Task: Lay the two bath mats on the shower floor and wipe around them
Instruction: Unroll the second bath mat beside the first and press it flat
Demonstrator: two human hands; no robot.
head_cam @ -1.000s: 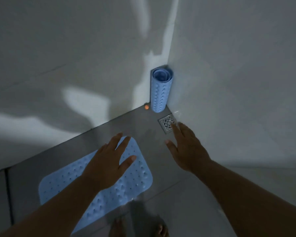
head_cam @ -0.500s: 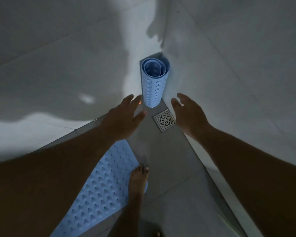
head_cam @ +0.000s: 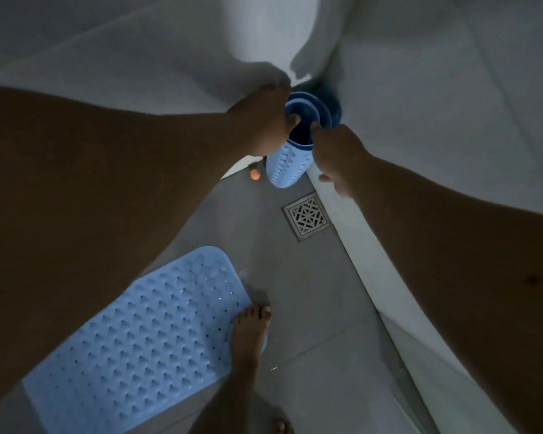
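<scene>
One light-blue bath mat (head_cam: 145,333) lies flat on the grey shower floor at lower left. The second blue bath mat (head_cam: 290,162) stands rolled up on end in the far corner where the two white walls meet. My left hand (head_cam: 261,123) grips the roll's top rim from the left, thumb inside the tube. My right hand (head_cam: 336,155) holds the roll's right side, a finger hooked over the rim. Both hands cover most of the roll's upper half.
A square metal drain grate (head_cam: 306,217) is set in the floor just in front of the roll. A small orange object (head_cam: 255,174) lies by the roll's base. My bare foot (head_cam: 251,336) stands on the flat mat's right edge. White walls close in on two sides.
Both hands moved forward from open above the floor and closed on the rolled mat's top. I have leaned in over the corner, one foot on the flat mat.
</scene>
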